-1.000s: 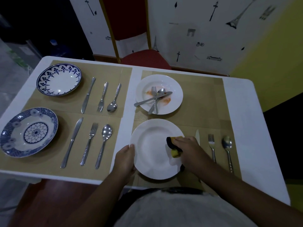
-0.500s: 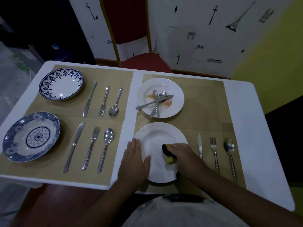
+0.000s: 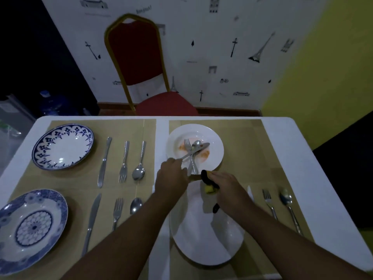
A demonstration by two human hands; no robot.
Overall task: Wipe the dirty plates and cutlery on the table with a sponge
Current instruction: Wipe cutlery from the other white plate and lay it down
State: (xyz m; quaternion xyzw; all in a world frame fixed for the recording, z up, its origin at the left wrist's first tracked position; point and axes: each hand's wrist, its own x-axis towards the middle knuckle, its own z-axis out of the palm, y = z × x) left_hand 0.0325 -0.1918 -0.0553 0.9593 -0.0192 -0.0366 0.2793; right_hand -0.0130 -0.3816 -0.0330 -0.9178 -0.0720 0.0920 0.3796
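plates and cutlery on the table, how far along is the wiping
Done, by the look of it: the near white plate shows no smears. In hand: the right hand grips the sponge while the left hand is at the handles of the cutlery on the far white plate. Left: that plate, with orange smears, and its cutlery.

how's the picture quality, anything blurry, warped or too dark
Head view: dim, the far left corner nearly black; wide-angle stretch pulls the near plain white plate into an oval; motion blur smears the steel spoon at near right and the yellow-and-black sponge in the right hand; small glare spots on the far blue-rimmed plate.
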